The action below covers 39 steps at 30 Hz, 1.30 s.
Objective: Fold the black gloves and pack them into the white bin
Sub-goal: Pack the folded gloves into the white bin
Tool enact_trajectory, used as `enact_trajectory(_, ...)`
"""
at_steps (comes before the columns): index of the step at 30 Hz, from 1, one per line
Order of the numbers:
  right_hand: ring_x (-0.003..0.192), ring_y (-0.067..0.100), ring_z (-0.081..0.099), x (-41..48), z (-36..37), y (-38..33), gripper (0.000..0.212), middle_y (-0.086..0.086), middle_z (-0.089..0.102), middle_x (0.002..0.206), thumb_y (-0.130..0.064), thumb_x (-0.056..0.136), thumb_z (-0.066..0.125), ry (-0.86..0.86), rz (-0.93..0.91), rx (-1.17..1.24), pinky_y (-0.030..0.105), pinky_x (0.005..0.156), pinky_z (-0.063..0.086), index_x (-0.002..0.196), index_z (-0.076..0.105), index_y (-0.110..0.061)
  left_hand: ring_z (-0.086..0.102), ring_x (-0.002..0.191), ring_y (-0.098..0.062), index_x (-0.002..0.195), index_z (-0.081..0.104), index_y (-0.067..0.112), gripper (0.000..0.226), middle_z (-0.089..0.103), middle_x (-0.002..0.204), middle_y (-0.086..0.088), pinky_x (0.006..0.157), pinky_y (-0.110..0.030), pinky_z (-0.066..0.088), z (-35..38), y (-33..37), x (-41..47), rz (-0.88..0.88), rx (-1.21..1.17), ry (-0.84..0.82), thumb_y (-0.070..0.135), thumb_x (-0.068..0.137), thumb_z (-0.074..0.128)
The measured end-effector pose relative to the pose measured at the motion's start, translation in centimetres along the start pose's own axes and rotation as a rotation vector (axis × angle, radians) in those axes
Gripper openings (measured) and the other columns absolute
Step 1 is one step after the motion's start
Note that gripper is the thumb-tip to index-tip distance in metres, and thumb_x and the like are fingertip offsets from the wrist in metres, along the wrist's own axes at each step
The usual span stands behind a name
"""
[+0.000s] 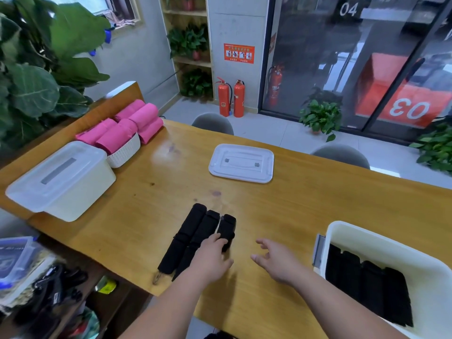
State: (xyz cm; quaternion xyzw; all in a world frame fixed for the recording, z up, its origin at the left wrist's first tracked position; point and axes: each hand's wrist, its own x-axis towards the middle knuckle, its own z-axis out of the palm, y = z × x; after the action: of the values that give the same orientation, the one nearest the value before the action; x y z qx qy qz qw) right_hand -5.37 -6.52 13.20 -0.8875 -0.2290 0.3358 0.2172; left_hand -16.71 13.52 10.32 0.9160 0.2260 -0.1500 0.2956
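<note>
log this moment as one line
left hand grips folded glove | right hand open above table | two long gloves lie beside it | white bin partly packed

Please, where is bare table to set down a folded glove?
Bare table lies between the lid and the black gloves, and between the right hand and the white bin. The left end is crowded: closed bin, pink rolls.

Long yellow-wood table [305, 204], lidded translucent bin [61, 179] at far left, white woven basket [124, 152] of pink rolls [115, 138] just beside it, loose white lid [241, 163] at centre, black gloves [193, 238] side by side near front edge, open white bin [367, 234] at front right.
</note>
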Motion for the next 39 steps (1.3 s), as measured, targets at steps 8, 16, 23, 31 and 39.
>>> enact_trajectory(8,0.135,0.019,0.056,0.0,1.4,1.1,0.062,-0.005,0.052,0.156,-0.052,0.103,0.058,-0.036,0.009,-0.062,0.034,0.108,0.047,0.158,0.04,-0.031,0.049,0.138,-0.012,0.151,0.054,0.025,0.057,0.042,0.156,0.014,0.116,-0.035,0.044,2.7,1.2,-1.3,0.077,-0.094,-0.018,0.045,0.099,0.067)
enact_trajectory(16,0.154,0.02,0.035,-0.2,2.5,1.1,0.07,-0.001,0.026,0.172,-0.055,0.106,0.049,-0.191,-0.054,-0.003,0.037,0.124,0.032,0.166,0.022,-0.029,0.056,0.137,-0.018,0.162,0.037,0.026,0.065,0.051,0.157,0.002,0.108,-0.03,0.049,1.5,2.1,-0.2,-0.082,-0.387,-0.055,0.031,0.104,0.066)
enact_trajectory(23,0.161,0.018,0.016,-0.7,3.0,1.3,0.075,0.0,0.013,0.175,-0.06,0.108,0.037,-0.258,-0.08,0.004,0.035,0.129,0.016,0.168,0.017,-0.021,0.064,0.121,-0.019,0.158,0.042,0.02,0.061,0.064,0.137,0.002,0.104,-0.037,0.053,2.0,2.7,0.6,-0.221,-0.624,-0.139,0.023,0.102,0.066)
enact_trajectory(31,0.145,0.016,0.04,-2.3,2.8,1.8,0.069,-0.005,0.03,0.169,-0.059,0.108,0.039,-0.256,-0.044,0.135,0.027,0.115,0.031,0.167,0.024,-0.026,0.067,0.077,-0.013,0.131,0.064,0.014,0.028,0.074,0.108,-0.005,0.058,-0.02,0.053,2.1,3.8,0.3,-0.301,-0.827,-0.132,0.015,0.103,0.067)
enact_trajectory(39,0.128,0.012,0.056,-3.5,1.7,1.7,0.048,-0.01,0.047,0.152,-0.046,0.11,0.047,-0.088,-0.032,0.323,0.028,0.105,0.045,0.156,0.045,-0.034,0.076,0.074,-0.02,0.127,0.063,0.014,0.032,0.077,0.11,-0.008,0.068,-0.033,0.061,1.3,4.8,0.6,-0.289,-0.937,-0.071,0.012,0.097,0.075)
